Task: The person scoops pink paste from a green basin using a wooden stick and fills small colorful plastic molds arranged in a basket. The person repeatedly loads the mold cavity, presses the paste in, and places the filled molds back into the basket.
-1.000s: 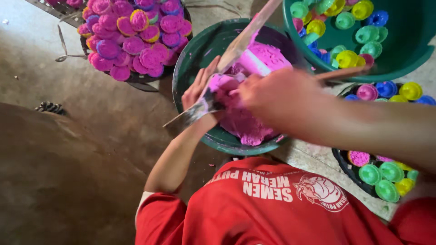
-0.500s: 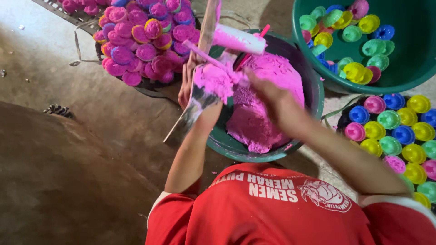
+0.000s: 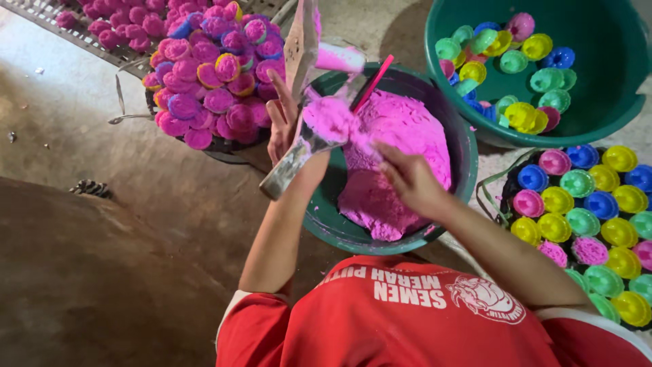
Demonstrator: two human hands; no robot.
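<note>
— Left hand (image 3: 285, 126)'s grip: fingers spread, propping a mould heaped with pink powder (image 3: 329, 115) beside a grey scraper (image 3: 293, 160). And the other?

— Right hand (image 3: 407, 180) rests loosely curled on the pink powder (image 3: 401, 149) filling the dark green basin (image 3: 456, 139); whether it pinches anything, I cannot tell.

— And around them?

— Bare earthen floor (image 3: 115, 224). Filled pink moulds (image 3: 210, 75) heap up at the left; a green tub (image 3: 611, 81) of coloured empty cups (image 3: 523, 115) sits at the right, and a tray of cups (image 3: 598, 204) nearer.

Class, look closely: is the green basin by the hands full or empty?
Mostly full: pink dough heaps up inside the green basin, nearly level with its rim.
</note>
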